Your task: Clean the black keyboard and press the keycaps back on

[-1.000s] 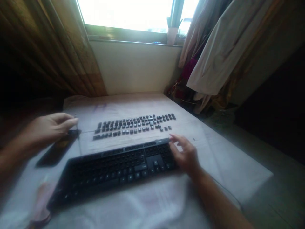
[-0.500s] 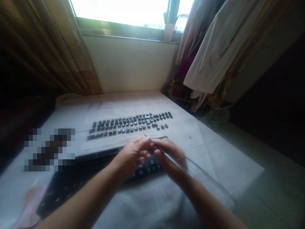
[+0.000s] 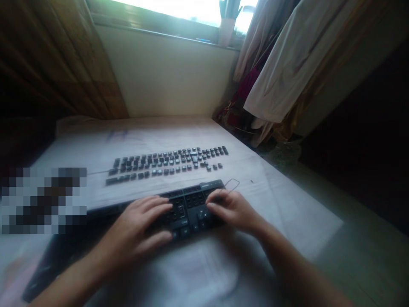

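A black keyboard [image 3: 191,198] lies across a white sheet [image 3: 287,204] in front of me. My left hand [image 3: 140,224] rests flat on its middle, fingers stretched out and empty. At the keyboard's right end my right hand [image 3: 233,209] is curled, and a thin wire loop tool [image 3: 234,183] sticks out just past its fingers. Beyond the keyboard, several loose black keycaps [image 3: 166,164] are laid out in rows on the sheet.
A blurred-out object [image 3: 43,200] lies to the left of the keyboard. A brown curtain [image 3: 57,64] hangs at the left and clothes [image 3: 287,64] hang at the right. A cup [image 3: 226,30] stands on the window sill. The sheet's right edge drops to the floor.
My left hand left the object at the left, came across to the right hand, then settled flat on the keys. My right hand picked up a thin tool. The view has tilted down.
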Tool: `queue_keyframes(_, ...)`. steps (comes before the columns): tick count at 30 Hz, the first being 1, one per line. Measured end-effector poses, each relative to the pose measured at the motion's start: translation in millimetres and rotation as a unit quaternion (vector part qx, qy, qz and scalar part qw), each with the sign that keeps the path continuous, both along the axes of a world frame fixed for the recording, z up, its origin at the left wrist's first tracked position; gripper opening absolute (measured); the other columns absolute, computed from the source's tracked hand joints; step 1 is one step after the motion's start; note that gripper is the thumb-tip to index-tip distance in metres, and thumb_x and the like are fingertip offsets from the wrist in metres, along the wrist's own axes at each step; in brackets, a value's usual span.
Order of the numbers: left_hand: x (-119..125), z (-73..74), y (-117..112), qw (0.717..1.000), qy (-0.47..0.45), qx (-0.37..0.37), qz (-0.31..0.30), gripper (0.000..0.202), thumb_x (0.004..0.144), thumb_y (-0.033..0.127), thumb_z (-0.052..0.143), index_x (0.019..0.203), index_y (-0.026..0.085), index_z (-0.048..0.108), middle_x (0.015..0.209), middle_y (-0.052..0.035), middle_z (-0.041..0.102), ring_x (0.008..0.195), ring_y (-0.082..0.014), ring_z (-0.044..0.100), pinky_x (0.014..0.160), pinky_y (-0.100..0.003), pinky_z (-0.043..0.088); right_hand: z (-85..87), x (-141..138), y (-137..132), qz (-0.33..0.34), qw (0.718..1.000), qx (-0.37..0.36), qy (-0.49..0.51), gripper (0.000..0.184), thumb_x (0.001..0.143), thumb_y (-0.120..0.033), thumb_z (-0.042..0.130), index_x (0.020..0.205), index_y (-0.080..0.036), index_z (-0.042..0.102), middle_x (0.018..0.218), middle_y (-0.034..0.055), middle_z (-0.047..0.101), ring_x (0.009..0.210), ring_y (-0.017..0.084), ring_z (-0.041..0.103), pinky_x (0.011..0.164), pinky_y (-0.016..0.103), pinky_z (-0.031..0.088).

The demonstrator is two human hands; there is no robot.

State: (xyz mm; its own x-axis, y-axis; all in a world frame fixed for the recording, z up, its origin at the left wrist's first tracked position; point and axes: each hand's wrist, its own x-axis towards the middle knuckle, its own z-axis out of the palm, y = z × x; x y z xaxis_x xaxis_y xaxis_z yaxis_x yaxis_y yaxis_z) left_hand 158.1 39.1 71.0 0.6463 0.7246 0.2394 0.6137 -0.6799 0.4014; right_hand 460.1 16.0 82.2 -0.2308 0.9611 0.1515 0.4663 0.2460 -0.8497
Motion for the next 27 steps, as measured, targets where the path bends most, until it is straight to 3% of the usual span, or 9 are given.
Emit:
queue_keyframes(3,-16.4,-23.3,-7.1,0.987,0.083,0.132,-0.03,0.093,0.078,0.073,0.065,0.152,0.026,0.035,0.152,-0.0118,0.046,0.137,-0.0367,0.045,0.111,-0.055,0.038,-2.8,-2.6,1.8,0.017,1.0,-0.008,-0.009,0.012,0.085,-0.027,0.061,0.086,-0.018,0.069,0.079,0.0035,0.07,0.072,0.017,0.065,0.068,0.029,0.052)
queue_keyframes(6,-17.7,-37.2,-14.0,0.976,0.122,0.177,-0.024,0.112,0.072,0.078,0.067,0.158,0.023,0.02,0.156,-0.0141,0.039,0.14,-0.0377,0.042,0.114,-0.055,0.032,-2.1,-4.2,2.8,0.037,0.999,0.004,-0.038,0.01,0.087,-0.026,0.062,0.087,-0.019,0.069,0.079,0.0033,0.07,0.072,0.017,0.066,0.067,0.028,0.052)
queue_keyframes(11,-13.0,-41.4,-17.1,0.969,0.137,0.204,0.003,0.106,0.076,0.07,0.067,0.158,0.021,0.021,0.156,-0.0134,0.04,0.139,-0.0359,0.043,0.115,-0.051,0.028,4.4,-7.4,4.4,0.107,0.984,0.092,-0.106,0.009,0.089,-0.017,0.061,0.09,-0.019,0.07,0.086,0.0051,0.073,0.08,0.017,0.069,0.075,0.029,0.054)
queue_keyframes(19,-8.3,-39.0,-19.1,0.959,0.136,0.249,0.008,0.09,0.08,0.065,0.064,0.15,0.016,0.038,0.151,-0.0156,0.047,0.136,-0.0349,0.047,0.113,-0.049,0.028,12.2,-14.5,19.4,0.222,0.95,0.103,-0.195,0.01,0.09,-0.013,0.062,0.089,-0.018,0.07,0.082,0.0048,0.075,0.074,0.017,0.072,0.07,0.026,0.056)
queue_keyframes(24,-7.1,-37.6,-21.0,0.959,0.134,0.251,0.016,0.086,0.082,0.062,0.062,0.15,0.016,0.038,0.15,-0.0153,0.047,0.136,-0.0344,0.047,0.113,-0.05,0.029,13.2,-15.5,24.1,0.248,0.934,0.124,-0.225,0.01,0.09,-0.012,0.062,0.088,-0.017,0.069,0.079,0.0035,0.074,0.07,0.015,0.069,0.066,0.023,0.053)
queue_keyframes(27,-7.1,-36.9,-21.2,0.955,0.145,0.26,0.017,0.086,0.08,0.064,0.062,0.148,0.015,0.041,0.149,-0.0159,0.049,0.134,-0.0348,0.049,0.111,-0.051,0.031,5.5,-10.5,20.2,0.23,0.947,0.126,-0.184,0.01,0.092,-0.015,0.06,0.091,-0.018,0.069,0.083,0.0042,0.075,0.075,0.016,0.071,0.071,0.024,0.055)
